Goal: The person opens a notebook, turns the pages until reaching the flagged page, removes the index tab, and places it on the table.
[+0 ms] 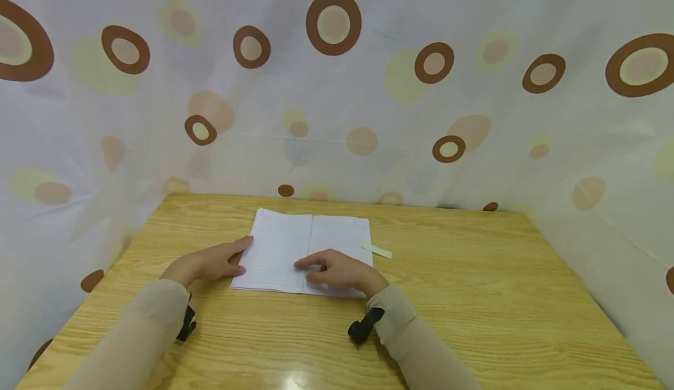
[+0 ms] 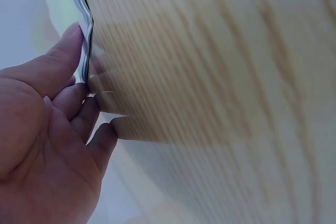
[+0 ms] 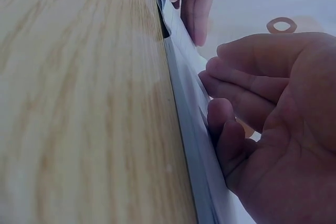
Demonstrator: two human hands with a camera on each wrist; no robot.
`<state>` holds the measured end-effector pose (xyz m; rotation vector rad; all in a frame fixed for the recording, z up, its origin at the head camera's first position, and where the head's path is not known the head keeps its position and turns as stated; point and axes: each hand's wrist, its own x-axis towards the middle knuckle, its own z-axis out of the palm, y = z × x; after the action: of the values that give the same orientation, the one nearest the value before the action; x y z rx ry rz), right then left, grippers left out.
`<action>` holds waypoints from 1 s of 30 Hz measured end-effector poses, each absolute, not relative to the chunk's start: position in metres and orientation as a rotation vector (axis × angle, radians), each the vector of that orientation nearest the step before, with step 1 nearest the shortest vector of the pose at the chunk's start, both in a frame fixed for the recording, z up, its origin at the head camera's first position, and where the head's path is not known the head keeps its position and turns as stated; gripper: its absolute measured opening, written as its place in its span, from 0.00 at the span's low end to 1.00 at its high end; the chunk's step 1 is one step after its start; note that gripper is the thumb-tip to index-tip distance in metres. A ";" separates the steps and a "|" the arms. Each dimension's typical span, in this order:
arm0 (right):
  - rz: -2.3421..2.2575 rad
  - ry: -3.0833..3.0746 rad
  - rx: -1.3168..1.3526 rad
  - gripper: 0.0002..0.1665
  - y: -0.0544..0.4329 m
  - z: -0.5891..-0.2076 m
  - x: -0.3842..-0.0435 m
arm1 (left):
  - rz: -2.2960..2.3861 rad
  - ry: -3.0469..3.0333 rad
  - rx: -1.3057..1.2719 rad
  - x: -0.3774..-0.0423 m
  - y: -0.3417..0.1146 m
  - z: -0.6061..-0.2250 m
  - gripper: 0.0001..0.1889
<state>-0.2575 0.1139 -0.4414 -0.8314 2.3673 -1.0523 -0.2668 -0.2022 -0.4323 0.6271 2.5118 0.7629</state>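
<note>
An open notebook (image 1: 274,249) with ruled white pages lies flat on the table, its fold running down the middle. My left hand (image 1: 218,260) rests at its left edge, thumb and fingers spread apart. In the left wrist view the thumb (image 2: 71,40) touches the edge of the pages, and the other fingertips sit close to the tabletop. Over the right page, my right hand (image 1: 339,270) reaches toward the fold with the index finger extended and the other fingers loosely bent. Fingertips of that hand (image 3: 262,98) meet the page in the right wrist view.
A pale yellow-green paper strip (image 1: 380,251) sticks out past the notebook's right edge. The wooden table (image 1: 474,296) extends on both sides and in front. Behind it hangs a white curtain (image 1: 295,97) with brown rings. Black straps (image 1: 363,327) circle both wrists.
</note>
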 end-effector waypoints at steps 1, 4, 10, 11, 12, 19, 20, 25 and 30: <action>-1.046 2.368 -0.838 0.21 0.114 -0.441 -0.257 | 0.760 2.514 0.625 -0.267 -0.202 -0.433 0.40; -1.029 2.372 -0.847 0.22 0.114 -0.441 -0.257 | 0.746 2.522 0.620 -0.266 -0.201 -0.432 0.40; -1.025 2.367 -0.856 0.22 0.114 -0.440 -0.257 | 0.685 2.547 0.623 -0.268 -0.200 -0.434 0.40; -1.032 2.361 -0.857 0.22 0.114 -0.440 -0.257 | 0.675 2.550 0.620 -0.268 -0.199 -0.435 0.40; -1.046 2.352 -0.854 0.22 0.114 -0.440 -0.257 | 0.661 2.554 0.617 -0.269 -0.198 -0.435 0.40; -1.152 2.296 -0.814 0.21 0.117 -0.441 -0.259 | 0.604 2.577 0.586 -0.268 -0.193 -0.433 0.40; -1.161 2.290 -0.808 0.21 0.117 -0.441 -0.259 | 0.594 2.581 0.587 -0.268 -0.192 -0.432 0.40; -1.206 2.281 -0.806 0.20 0.118 -0.441 -0.261 | 0.561 2.593 0.591 -0.267 -0.191 -0.431 0.39; -1.282 2.284 -0.815 0.21 0.119 -0.442 -0.264 | 0.560 2.597 0.596 -0.265 -0.190 -0.430 0.39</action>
<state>-0.2636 0.1191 -0.4416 -0.8151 2.2844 -1.2822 -0.2653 -0.1903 -0.4297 0.5955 2.5970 0.5605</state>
